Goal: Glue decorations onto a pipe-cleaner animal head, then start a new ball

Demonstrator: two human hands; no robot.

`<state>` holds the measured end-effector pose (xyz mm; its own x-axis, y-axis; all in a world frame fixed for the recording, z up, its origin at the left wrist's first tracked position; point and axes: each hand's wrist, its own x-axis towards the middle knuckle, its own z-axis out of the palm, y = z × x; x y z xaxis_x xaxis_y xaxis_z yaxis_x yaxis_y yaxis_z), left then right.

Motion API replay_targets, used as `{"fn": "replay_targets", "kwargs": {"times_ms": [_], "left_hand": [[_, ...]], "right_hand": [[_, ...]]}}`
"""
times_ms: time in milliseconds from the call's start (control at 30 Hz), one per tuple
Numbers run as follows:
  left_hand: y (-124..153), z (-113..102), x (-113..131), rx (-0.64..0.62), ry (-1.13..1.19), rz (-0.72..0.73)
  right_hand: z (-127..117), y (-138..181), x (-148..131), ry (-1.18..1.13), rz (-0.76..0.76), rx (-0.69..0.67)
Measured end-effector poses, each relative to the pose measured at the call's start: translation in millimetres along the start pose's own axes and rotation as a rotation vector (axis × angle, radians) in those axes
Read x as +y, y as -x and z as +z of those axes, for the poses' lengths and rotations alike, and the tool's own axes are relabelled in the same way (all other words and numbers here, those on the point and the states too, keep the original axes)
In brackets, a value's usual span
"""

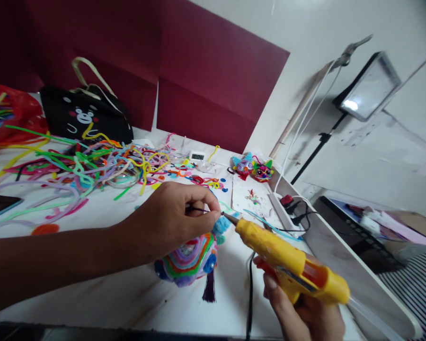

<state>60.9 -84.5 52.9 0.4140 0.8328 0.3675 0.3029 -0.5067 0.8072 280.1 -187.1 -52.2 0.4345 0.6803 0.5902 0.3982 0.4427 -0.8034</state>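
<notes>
My left hand [173, 213] is closed in a pinch on a thin dark cord [198, 209], its end sticking out at the fingertips. The yellow hot glue gun [277, 248] is in my right hand [305, 310], fingers wrapped round its handle. Its metal nozzle points left and sits right at the cord's end; I cannot tell whether they touch. Below my left hand, a round ornament [193, 263] of coiled, multicoloured pipe cleaners lies on the white table [128, 296]. A dark purple tassel [209, 288] hangs from it, and my left hand hides its upper part.
Tangled pipe cleaners [81, 166] spread across the table's left, before a black bag [87, 113]. Two similar ornaments [252, 166] and a small digital timer [198, 157] stand at the back. A power strip [286, 215] lies right; a black cable [250, 293] runs to the front edge.
</notes>
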Motion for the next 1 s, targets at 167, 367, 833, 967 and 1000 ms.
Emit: {"fn": "replay_targets", "kwargs": {"times_ms": [167,367,833,967,1000], "left_hand": [[1.2,-0.8,0.8,-0.013,0.017,-0.014],[1.9,-1.1,0.9,-0.022,0.007,-0.008],[0.8,-0.9,2.2,-0.024,0.007,-0.003],[2.1,-0.8,3.0,-0.016,-0.007,0.018],[2.5,-0.9,2.9,-0.014,-0.008,0.021]], "right_hand": [[4.0,0.6,-2.8,-0.013,-0.007,0.027],[6.9,-0.5,-10.1,-0.047,-0.014,0.035],[9.3,-0.7,-17.8,-0.072,0.06,0.02],[6.7,-1.6,-15.9,-0.051,0.086,0.018],[6.4,-1.9,-15.4,-0.049,0.073,0.015]]}}
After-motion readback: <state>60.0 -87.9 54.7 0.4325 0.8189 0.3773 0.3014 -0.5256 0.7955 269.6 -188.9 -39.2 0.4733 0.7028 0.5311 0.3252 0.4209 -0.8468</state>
